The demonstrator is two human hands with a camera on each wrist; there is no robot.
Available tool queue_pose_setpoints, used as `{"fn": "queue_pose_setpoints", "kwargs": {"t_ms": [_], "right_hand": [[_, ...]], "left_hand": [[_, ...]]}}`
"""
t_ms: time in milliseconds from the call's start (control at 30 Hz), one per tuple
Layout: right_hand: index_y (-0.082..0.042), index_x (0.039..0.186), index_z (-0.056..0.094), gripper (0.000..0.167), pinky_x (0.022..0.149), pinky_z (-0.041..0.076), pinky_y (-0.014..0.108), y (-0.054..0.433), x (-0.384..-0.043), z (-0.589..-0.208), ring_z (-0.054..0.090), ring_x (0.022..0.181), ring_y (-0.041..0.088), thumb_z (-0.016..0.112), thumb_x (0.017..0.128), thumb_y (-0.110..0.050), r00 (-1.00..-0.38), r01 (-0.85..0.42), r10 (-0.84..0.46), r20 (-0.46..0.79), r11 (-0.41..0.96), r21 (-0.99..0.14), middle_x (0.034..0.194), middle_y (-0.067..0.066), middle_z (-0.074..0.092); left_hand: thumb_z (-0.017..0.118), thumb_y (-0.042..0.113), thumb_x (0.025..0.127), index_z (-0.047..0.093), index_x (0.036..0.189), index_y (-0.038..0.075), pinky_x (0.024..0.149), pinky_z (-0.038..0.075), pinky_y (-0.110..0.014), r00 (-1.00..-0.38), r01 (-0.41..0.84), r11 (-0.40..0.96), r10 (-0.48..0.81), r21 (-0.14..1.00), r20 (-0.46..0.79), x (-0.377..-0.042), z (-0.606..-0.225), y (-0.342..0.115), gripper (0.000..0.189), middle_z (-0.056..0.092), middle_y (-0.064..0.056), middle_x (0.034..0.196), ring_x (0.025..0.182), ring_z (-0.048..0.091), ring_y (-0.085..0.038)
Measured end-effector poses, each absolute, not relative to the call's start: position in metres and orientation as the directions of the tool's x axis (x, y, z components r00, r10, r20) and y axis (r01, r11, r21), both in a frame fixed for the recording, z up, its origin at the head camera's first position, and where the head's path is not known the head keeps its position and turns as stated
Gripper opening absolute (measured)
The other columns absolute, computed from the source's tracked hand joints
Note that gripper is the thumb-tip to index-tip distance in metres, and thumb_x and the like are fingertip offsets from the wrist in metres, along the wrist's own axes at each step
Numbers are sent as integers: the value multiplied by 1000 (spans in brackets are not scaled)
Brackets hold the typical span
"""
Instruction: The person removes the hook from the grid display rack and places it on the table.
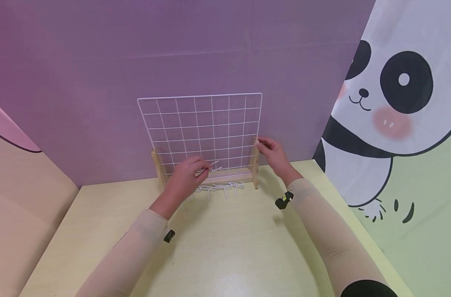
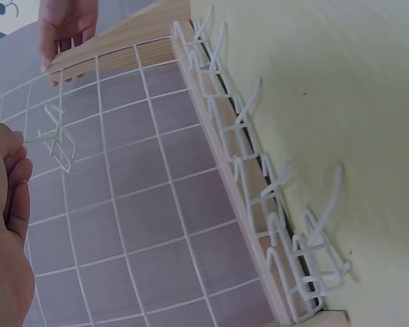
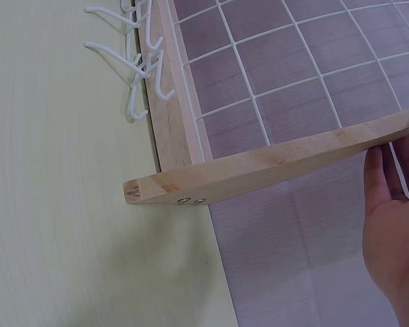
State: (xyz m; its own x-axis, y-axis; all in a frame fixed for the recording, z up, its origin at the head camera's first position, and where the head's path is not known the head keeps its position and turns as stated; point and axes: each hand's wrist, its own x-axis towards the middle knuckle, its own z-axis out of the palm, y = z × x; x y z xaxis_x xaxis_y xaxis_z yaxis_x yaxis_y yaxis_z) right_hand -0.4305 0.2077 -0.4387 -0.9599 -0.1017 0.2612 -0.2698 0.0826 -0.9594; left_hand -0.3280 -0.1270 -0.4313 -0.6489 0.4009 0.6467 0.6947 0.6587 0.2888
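A white wire grid panel [image 1: 199,96] stands upright in a wooden stand [image 1: 255,167] at the back of the table. My left hand [image 1: 186,176] pinches a white wire hook [image 2: 56,136] by its stem, in front of the grid's lower half. In the left wrist view the hook's bent end stands out past the fingertips, close to the mesh; whether it touches is unclear. At the right, my right hand [image 1: 277,159] grips the upper part of the stand's side post [image 3: 279,158], partly hidden by the wood.
Several more white hooks [image 2: 242,126] lie in a row along the stand's bottom rail, at the grid's foot. A purple wall covering [image 1: 199,62] rises right behind the stand. A panda picture [image 1: 388,132] covers the right wall. The pale wooden tabletop [image 1: 225,247] extends toward me.
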Motion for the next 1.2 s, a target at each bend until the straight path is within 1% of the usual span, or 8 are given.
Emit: {"fn": "queue_pose_setpoints", "kwargs": {"t_ms": [133,400,633,900,1000,1200], "right_hand": [[4,146,66,39,120,50,45,208,-430,-438,64,122,18,67,112,-17,-961,-267,-101,259,84,-960,138,17,69],[3,147,66,41,121,49,44,207,-429,-437,63,125,20,67,112,-17,-964,-257,-97,248,91,-962,140,17,68],[3,147,66,40,121,49,44,207,-430,-438,63,123,19,67,113,-17,-966,-250,-93,242,88,-964,138,16,69],[5,146,66,39,119,51,43,206,-428,-436,64,118,15,67,112,-15,-965,-255,-82,249,84,-963,133,13,71],[6,146,65,40,118,51,41,206,-429,-436,64,117,14,67,112,-15,-964,-260,-82,254,82,-962,132,12,71],[5,146,66,39,119,51,42,206,-428,-436,63,118,15,67,112,-16,-965,-255,-88,249,76,-964,130,9,71]], "left_hand": [[82,4,99,83,107,6,88,65,-43,-636,707,651,413,277,652,-328,-437,-126,8,77,-4,105,98,74,-26],[84,5,98,83,106,8,93,65,-41,-621,719,651,443,244,647,-327,-447,-126,9,78,-4,107,100,75,-25],[84,2,97,83,106,6,88,66,-40,-621,723,644,450,248,642,-328,-460,-126,10,77,-4,103,95,74,-23],[86,1,94,83,106,6,86,66,-39,-621,729,630,444,268,646,-325,-468,-125,12,77,-3,101,94,76,-23],[86,1,94,83,106,6,87,66,-39,-635,720,637,443,276,632,-326,-473,-125,13,77,-2,101,94,76,-22],[85,1,95,83,104,6,89,65,-40,-679,692,655,448,303,582,-328,-482,-126,11,77,-2,101,96,76,-22]]}}
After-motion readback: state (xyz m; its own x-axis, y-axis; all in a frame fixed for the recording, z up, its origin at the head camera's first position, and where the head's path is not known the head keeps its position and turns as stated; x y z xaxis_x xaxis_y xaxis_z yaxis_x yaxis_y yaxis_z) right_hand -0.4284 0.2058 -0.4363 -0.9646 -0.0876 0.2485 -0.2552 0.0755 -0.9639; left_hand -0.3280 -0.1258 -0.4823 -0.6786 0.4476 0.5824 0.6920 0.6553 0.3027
